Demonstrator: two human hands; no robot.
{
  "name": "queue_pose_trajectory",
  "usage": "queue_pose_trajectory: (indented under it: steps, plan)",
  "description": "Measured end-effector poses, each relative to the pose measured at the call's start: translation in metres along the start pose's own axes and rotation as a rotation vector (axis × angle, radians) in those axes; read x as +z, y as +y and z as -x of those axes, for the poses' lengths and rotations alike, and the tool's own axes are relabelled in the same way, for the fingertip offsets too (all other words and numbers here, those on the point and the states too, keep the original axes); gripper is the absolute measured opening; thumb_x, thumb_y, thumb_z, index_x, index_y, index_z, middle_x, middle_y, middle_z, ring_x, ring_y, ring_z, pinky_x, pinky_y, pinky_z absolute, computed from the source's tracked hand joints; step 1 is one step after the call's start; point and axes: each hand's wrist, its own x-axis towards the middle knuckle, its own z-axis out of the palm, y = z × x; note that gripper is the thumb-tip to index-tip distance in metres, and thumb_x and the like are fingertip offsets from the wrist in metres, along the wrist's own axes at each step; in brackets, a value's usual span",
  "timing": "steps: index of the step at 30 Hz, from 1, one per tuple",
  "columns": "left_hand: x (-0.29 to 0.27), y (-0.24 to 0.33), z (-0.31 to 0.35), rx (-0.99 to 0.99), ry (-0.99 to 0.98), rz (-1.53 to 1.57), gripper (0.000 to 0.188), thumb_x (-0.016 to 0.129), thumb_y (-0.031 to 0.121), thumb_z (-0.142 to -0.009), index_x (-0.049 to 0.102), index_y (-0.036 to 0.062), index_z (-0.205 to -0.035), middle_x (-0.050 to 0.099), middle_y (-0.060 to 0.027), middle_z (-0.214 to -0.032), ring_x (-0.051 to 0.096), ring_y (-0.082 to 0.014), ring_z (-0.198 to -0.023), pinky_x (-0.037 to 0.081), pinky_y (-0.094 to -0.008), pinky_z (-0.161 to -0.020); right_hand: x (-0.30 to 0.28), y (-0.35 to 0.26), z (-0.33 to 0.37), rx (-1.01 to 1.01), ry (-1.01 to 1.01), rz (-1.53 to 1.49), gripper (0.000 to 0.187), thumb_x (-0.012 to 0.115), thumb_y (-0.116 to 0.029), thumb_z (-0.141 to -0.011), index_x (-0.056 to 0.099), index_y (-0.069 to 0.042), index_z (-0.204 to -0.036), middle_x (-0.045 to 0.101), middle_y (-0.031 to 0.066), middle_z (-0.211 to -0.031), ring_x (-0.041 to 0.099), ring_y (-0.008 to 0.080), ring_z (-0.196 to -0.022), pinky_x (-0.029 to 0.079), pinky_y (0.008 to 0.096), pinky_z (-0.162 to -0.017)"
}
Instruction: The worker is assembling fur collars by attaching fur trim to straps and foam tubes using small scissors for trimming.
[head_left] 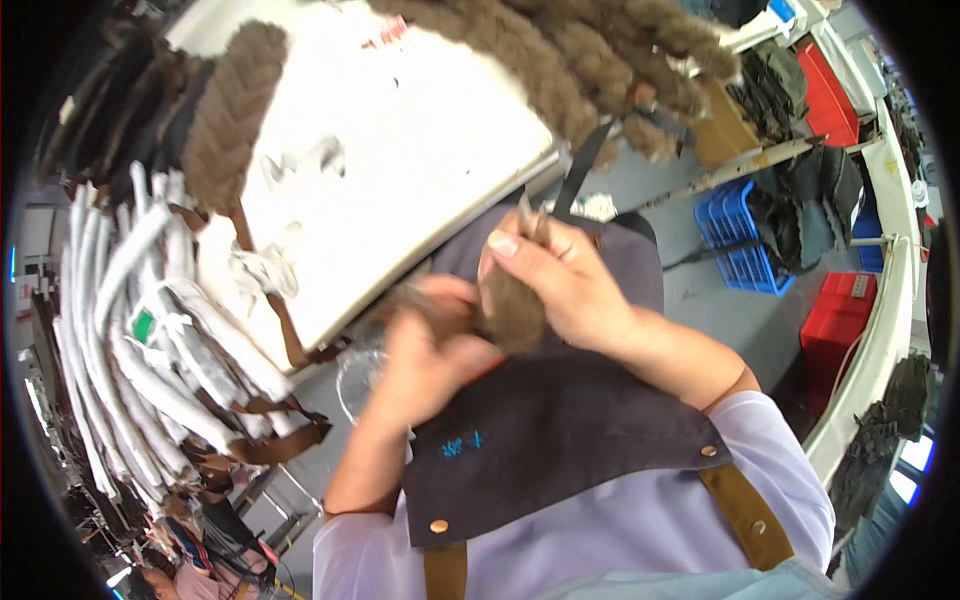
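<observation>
In front of my apron, both hands work on a piece of brown fur [515, 318]. My right hand [570, 275] is closed on it, thumb pressed over the fingers. Narrow pointed tips [528, 205], metal-looking, stick out above those fingers; the rest of that item is hidden in the grip. My left hand [425, 350] is blurred by motion, with its fingers curled round the fur's left part. A thin orange-red edge shows just under the left thumb; what it belongs to cannot be made out.
A white table [400, 180] lies ahead, its edge close to my hands. Braided brown fur strips [540, 75] lie at its far side, another braided piece [235, 110] at left. White rolls [150, 330] hang at left. A blue crate [740, 240] and red bin [838, 315] stand right.
</observation>
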Motion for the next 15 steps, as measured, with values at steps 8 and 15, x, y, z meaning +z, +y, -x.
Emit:
queue_pose_trajectory:
  steps: [8, 15]
  plan:
    - [-0.032, -0.016, 0.005, 0.087, 0.116, 0.19, 0.036, 0.061, 0.019, -0.082, 0.049, 0.0, -0.11, 0.055, -0.0092, -0.102, 0.055, -0.0239, -0.095, 0.046, -0.0383, -0.084, -0.017, -0.024, -0.094, -0.499, 0.035, 1.274, 0.038, 0.048, -0.037, -0.089, 0.056, -0.001, -0.101, 0.057, 0.0133, -0.088, 0.056, 0.024, -0.08, 0.043, 0.034, -0.071]
    - [-0.088, 0.016, 0.003, 0.274, 0.447, 0.9, 0.033, 0.043, 0.04, -0.092, 0.055, 0.0116, -0.103, 0.032, 0.0097, -0.056, 0.029, -0.0022, -0.044, 0.026, -0.0178, -0.041, -0.025, -0.012, -0.119, -0.39, -0.23, 1.227, 0.063, 0.047, -0.053, -0.085, 0.048, -0.004, -0.123, 0.047, 0.0186, -0.118, 0.039, 0.0328, -0.114, 0.03, 0.0395, -0.098]
